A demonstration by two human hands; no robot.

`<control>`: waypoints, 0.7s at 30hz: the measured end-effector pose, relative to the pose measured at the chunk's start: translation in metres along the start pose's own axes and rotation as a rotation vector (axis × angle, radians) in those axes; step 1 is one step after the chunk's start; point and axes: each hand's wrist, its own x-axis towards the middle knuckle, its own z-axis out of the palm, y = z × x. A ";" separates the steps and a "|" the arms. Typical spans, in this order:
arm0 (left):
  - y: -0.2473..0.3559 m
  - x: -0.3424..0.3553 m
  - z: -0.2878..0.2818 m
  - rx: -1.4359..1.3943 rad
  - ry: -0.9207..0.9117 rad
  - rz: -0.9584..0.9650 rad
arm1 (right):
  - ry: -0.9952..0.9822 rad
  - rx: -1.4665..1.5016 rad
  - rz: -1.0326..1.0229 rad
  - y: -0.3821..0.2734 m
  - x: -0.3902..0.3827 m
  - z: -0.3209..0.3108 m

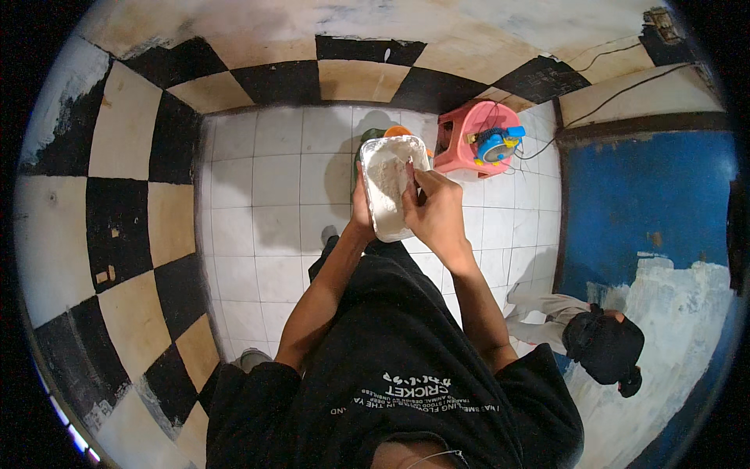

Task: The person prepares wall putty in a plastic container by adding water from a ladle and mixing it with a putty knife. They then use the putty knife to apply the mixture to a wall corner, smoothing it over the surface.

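One white container (pixel 393 234) in left hand (pixel 362 206), right hand (pixel 437 209) curled over it, hold unclear, one pink stool (pixel 475 120)

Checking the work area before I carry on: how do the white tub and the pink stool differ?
The white tub is held up, the left hand at its side and the right hand at its opening; the pink stool stands on the tiled floor.
The tub has pale, powdery-looking contents inside; the stool has a blue-and-yellow device on top.
Both bear something.
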 end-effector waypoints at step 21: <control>0.025 -0.007 -0.004 0.134 0.256 -0.146 | 0.139 -0.119 0.001 -0.020 0.015 0.012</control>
